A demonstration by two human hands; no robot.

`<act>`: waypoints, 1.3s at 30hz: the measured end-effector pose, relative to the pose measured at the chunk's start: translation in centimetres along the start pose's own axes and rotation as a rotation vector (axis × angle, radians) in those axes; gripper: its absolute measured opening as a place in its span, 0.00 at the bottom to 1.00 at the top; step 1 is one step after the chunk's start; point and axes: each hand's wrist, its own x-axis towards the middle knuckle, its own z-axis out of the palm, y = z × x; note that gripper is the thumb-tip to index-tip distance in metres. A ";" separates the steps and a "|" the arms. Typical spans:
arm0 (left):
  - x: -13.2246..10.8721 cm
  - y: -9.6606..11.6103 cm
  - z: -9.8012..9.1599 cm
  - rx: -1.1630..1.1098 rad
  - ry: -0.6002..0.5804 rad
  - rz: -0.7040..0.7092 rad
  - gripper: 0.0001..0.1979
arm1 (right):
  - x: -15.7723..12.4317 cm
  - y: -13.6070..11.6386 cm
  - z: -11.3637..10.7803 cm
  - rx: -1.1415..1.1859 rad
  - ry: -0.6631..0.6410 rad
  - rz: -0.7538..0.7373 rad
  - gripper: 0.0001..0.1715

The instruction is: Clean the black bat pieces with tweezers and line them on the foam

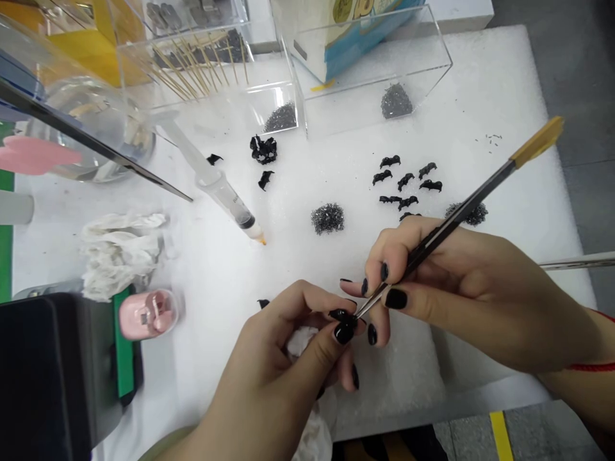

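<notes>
My left hand (283,358) is closed, pinching a small black bat-shaped piece (339,314) between thumb and forefinger. A crumpled white tissue (300,340) is tucked in the same palm. My right hand (471,294) grips dark tweezers (444,230) with yellow tape on the back end; their silver tips touch the black piece at my left thumb. Beyond the right hand lie several similar black pieces (408,182). A small heap of shiny black beads (327,218) sits ahead of both hands on the white foam board (307,173).
A syringe (230,202) with an orange tip lies left of the beads. Further back stand clear acrylic trays (298,121), one with wooden sticks (196,67). At left are crumpled tissue (122,246), a pink earphone case (147,314), and a dark pointed tool (120,157).
</notes>
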 end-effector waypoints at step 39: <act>-0.3 1.1 1.0 0.153 0.139 -0.056 0.06 | -0.1 -0.1 0.7 0.079 0.072 0.026 0.08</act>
